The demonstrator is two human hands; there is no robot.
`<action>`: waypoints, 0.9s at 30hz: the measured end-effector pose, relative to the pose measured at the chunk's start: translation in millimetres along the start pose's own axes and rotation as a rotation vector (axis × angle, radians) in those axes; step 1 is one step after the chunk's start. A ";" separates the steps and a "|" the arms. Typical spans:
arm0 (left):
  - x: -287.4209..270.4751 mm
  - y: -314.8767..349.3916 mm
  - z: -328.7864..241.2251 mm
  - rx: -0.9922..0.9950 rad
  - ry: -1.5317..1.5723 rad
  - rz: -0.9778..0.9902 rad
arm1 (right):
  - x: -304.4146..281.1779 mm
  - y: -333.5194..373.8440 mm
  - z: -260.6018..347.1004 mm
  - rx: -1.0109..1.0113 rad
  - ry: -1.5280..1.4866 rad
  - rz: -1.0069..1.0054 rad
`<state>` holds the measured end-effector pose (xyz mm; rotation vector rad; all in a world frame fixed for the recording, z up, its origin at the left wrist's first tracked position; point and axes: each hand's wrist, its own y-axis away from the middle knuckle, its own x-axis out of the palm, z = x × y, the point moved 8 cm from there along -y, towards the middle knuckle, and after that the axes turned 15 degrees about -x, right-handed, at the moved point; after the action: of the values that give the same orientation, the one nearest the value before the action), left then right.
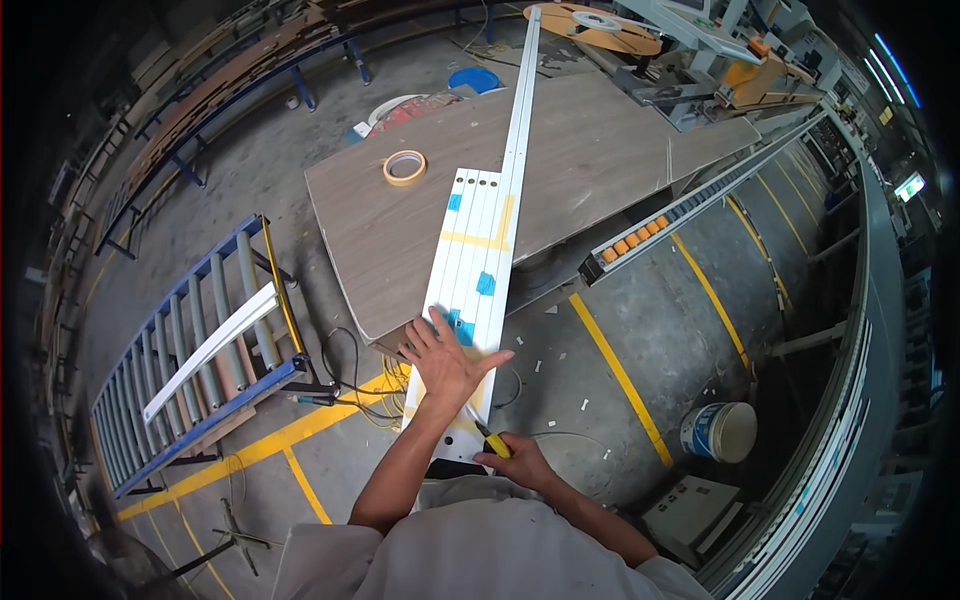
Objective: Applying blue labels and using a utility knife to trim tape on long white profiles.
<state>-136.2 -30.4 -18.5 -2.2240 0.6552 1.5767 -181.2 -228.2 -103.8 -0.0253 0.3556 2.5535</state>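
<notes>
Several long white strips (470, 215) lie side by side in front of me, bound with masking tape and patches of blue tape (486, 284). Their far end rests on a brown board table (380, 270); the near end reaches to my waist. Dark round holes show near both ends. My left hand (445, 362) is spread open, palm down, on the strips beside a blue patch. Close to my body, at the strips' near right edge, my right hand (520, 463) grips a yellow-handled screwdriver-like tool (495, 443). Its thin shaft points away and left, over the strips; I cannot make out its tip.
A masking tape roll (404, 168) lies on the table. One long narrow white strip (523, 100) extends to the far machine. To the left stands a roller conveyor (190, 350) carrying a white piece. Cables (370, 395) lie on the floor. A bucket (735, 432) is at right.
</notes>
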 end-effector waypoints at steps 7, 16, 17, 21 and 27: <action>12.5 3.2 11.8 -0.191 -0.035 0.017 | -81.8 52.4 -34.3 -0.114 -0.041 -0.330; -25.0 59.7 86.0 -0.221 -0.044 0.114 | -137.5 64.1 -34.0 -0.134 0.034 -0.415; -31.8 67.1 102.7 -0.260 -0.062 0.163 | -136.1 59.6 -34.1 -0.134 0.064 -0.405; -55.3 102.2 166.3 -0.241 -0.087 0.145 | -97.0 18.9 -12.0 -0.135 -0.044 -0.274; -93.1 153.5 247.8 -0.253 -0.108 0.202 | -27.9 -82.4 25.9 -0.103 -0.171 -0.071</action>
<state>-441.8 -14.4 -13.2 -2.2857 0.7017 1.9629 -112.4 -169.4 -96.5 0.1390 0.1549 2.4797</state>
